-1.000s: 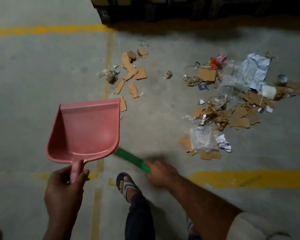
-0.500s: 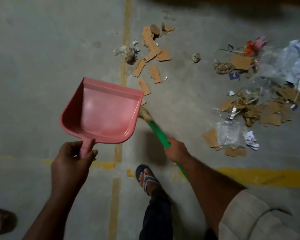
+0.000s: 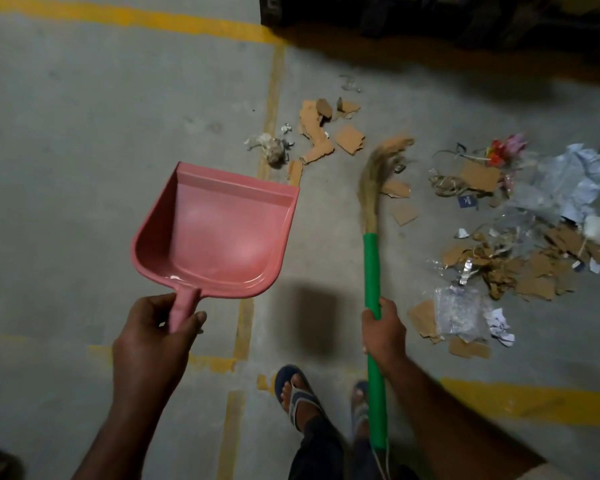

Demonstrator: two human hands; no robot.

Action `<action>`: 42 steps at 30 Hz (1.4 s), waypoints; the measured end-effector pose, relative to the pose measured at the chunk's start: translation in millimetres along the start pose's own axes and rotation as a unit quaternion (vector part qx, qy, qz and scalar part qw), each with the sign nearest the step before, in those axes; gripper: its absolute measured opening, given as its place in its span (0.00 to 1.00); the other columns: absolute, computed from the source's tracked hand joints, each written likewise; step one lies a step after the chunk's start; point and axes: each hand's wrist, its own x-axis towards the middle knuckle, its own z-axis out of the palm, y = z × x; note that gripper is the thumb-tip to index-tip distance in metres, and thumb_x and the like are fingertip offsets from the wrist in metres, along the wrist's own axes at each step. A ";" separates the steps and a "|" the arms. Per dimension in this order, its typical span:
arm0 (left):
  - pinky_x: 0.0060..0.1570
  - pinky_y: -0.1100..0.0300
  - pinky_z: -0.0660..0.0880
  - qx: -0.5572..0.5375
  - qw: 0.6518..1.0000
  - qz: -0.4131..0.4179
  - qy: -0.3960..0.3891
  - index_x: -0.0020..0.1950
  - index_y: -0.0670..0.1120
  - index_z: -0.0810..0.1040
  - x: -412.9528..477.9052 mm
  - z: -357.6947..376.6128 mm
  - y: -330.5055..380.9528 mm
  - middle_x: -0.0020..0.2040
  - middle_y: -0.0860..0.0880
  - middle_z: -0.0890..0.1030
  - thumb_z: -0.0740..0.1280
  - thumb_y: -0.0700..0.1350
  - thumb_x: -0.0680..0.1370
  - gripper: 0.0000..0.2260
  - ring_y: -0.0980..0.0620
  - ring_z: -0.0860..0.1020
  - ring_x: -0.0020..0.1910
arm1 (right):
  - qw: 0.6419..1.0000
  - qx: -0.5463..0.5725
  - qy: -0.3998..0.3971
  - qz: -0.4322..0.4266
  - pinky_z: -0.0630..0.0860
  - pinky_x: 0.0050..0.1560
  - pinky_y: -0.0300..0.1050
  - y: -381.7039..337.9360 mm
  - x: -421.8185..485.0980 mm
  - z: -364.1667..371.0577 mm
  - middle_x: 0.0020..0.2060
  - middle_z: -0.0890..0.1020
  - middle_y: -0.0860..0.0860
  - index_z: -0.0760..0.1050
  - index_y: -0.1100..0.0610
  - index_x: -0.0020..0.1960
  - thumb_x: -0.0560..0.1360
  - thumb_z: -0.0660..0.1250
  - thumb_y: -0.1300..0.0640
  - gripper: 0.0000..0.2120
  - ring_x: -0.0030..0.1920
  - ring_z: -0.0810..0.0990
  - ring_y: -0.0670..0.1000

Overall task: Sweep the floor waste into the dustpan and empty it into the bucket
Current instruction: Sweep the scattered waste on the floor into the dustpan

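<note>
The left hand sat at seven o'clock in the view, fingers and thumb curled round the short handle of the pink dustpan. The dustpan was held above the concrete floor, its open lip turned toward one o'clock. A yellow line ran from twelve to six o'clock, passing behind the pan's right edge. Just beyond the lip, at its one o'clock, lay a crumpled paper wad and a small scatter of cardboard scraps.

At six o'clock two sandalled feet stood on the floor. The right hand, at five o'clock, had its fingers wrapped tight round the green handle of the broom. The straw bristles pointed to twelve o'clock, beside a few loose cardboard bits; whether they touched the floor could not be told.

At three o'clock spread the main waste pile: torn cardboard, clear plastic, crumpled paper and string, well apart from the dustpan.
</note>
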 end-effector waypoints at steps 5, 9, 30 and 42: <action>0.45 0.50 0.78 0.006 1.000 -0.017 0.008 0.51 0.52 0.77 23.7 0.3 22.2 0.39 0.56 0.84 0.77 0.49 0.70 0.14 0.52 0.83 0.43 | 0.995 0.010 -0.056 -0.077 0.81 0.39 0.47 -61.0 -18.9 36.7 0.48 0.84 0.57 0.72 0.48 0.66 0.75 0.65 0.47 0.19 0.41 0.84 0.60; 0.46 0.47 0.79 0.020 0.999 -0.028 0.030 0.51 0.53 0.77 51.2 -6.5 45.0 0.39 0.56 0.84 0.77 0.51 0.70 0.14 0.50 0.83 0.41 | 0.982 -0.022 -0.156 -0.106 0.76 0.48 0.37 -129.7 -17.9 69.0 0.52 0.84 0.52 0.73 0.43 0.65 0.74 0.65 0.48 0.19 0.49 0.83 0.59; 0.48 0.45 0.80 0.063 0.995 0.021 -0.071 0.54 0.52 0.77 227.5 43.1 96.3 0.41 0.57 0.84 0.77 0.51 0.70 0.16 0.49 0.83 0.42 | 0.993 0.015 0.002 0.116 0.79 0.55 0.53 -145.8 143.2 108.6 0.53 0.83 0.59 0.75 0.54 0.64 0.75 0.65 0.52 0.18 0.54 0.82 0.63; 0.43 0.53 0.79 0.135 0.972 0.119 -0.153 0.54 0.52 0.80 268.6 72.9 153.3 0.39 0.57 0.84 0.75 0.53 0.71 0.14 0.52 0.82 0.37 | 0.961 0.112 0.178 0.181 0.84 0.42 0.56 -107.4 146.0 8.9 0.51 0.83 0.57 0.68 0.52 0.71 0.78 0.61 0.52 0.21 0.43 0.84 0.58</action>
